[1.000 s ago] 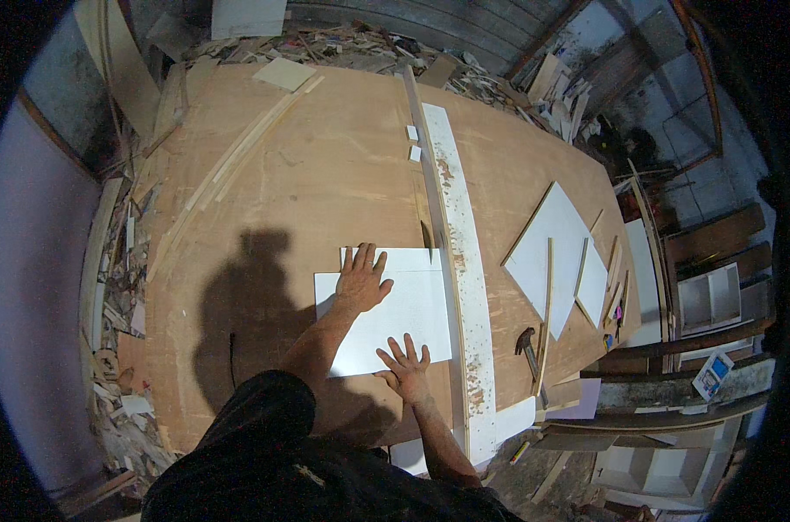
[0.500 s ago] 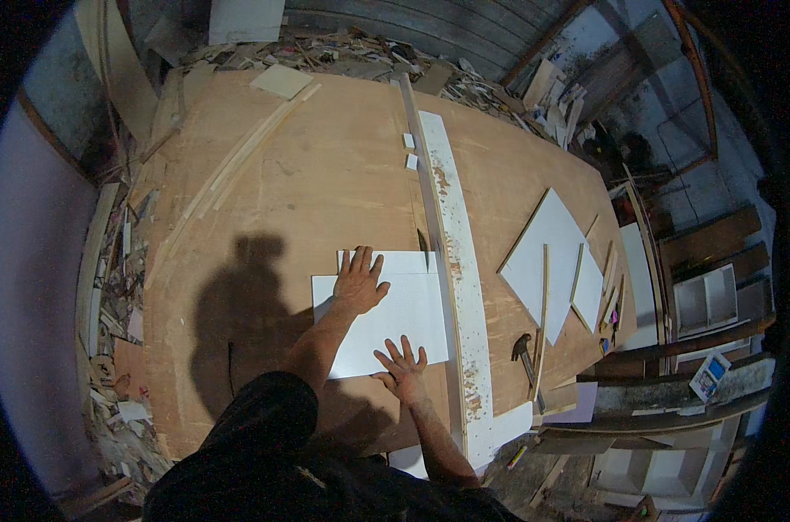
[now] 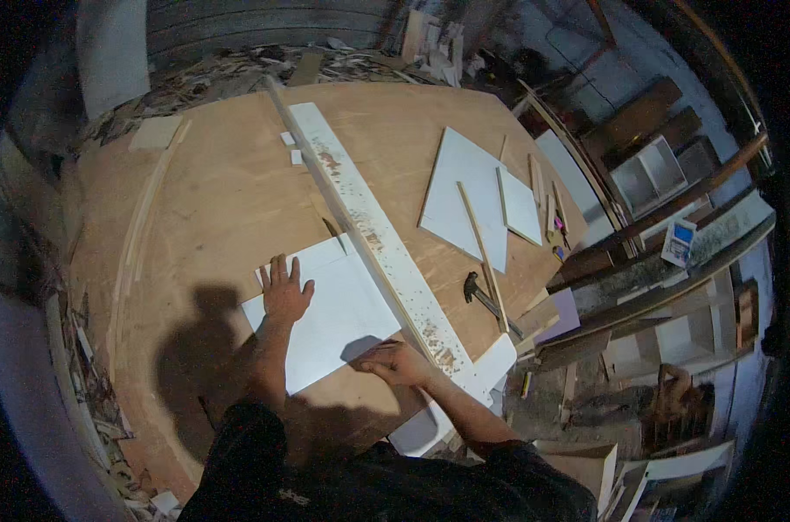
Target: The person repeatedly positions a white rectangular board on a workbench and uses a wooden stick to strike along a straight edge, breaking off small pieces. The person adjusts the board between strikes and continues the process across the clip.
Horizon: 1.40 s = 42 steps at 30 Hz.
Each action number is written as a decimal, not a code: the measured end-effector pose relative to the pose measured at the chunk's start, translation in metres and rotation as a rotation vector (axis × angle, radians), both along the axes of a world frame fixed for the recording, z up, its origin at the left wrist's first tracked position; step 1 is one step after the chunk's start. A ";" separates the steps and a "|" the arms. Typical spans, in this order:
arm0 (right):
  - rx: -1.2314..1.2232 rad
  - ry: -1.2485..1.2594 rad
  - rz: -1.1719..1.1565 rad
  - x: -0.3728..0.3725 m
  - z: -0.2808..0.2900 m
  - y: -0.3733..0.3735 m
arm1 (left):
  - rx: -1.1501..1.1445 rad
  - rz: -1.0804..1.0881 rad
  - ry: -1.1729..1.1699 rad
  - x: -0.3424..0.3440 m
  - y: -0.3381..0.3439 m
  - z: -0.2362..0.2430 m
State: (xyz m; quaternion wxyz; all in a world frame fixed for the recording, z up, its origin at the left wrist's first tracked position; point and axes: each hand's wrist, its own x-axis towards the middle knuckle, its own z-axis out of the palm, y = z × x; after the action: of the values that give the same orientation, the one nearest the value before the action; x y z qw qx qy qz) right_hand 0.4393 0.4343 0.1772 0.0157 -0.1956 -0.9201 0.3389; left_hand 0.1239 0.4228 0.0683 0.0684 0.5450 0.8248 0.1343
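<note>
On the plywood work surface [image 3: 195, 191], my left hand [image 3: 285, 291] lies open and flat on the upper part of a white board [image 3: 330, 344], which sits over another white piece against a long, scuffed white strip [image 3: 369, 226]. My right hand [image 3: 391, 364] is at the board’s lower right edge, beside that strip, fingers bent together and pointing left; whatever they hold, if anything, is hidden. A dark, thin blade-like piece [image 3: 332, 232] lies at the board’s top edge.
Right of the strip lie white panels [image 3: 465, 174], wooden battens [image 3: 469, 213] and a hammer [image 3: 471, 287]. Two small white blocks [image 3: 288, 139] sit near its far end. Scrap wood [image 3: 230, 65] surrounds the surface; white cabinet carcasses [image 3: 647, 174] stand at the right.
The view has swung rightward. My right hand, earlier spread on the board, has drawn its fingers together and turned them leftward at the edge. My left hand stays on the board.
</note>
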 end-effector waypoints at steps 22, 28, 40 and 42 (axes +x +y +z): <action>0.584 -0.523 -0.956 0.340 -0.154 0.297 | -0.006 -0.005 -0.036 0.000 -0.002 0.005; 0.462 -0.028 -1.007 0.270 -0.025 0.181 | -0.003 0.002 -0.040 0.000 -0.001 0.004; 0.413 -0.368 -0.591 0.181 0.200 -0.050 | -0.028 0.005 -0.055 0.000 -0.001 0.009; 0.377 -0.582 -0.639 0.166 0.221 -0.051 | -0.028 0.008 -0.032 0.000 -0.001 0.009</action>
State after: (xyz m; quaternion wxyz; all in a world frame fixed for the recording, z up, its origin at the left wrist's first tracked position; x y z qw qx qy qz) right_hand 0.6054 0.3829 0.3979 -0.1041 -0.5496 -0.8255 0.0751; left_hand 0.1236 0.4213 0.0776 0.0886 0.5386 0.8275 0.1316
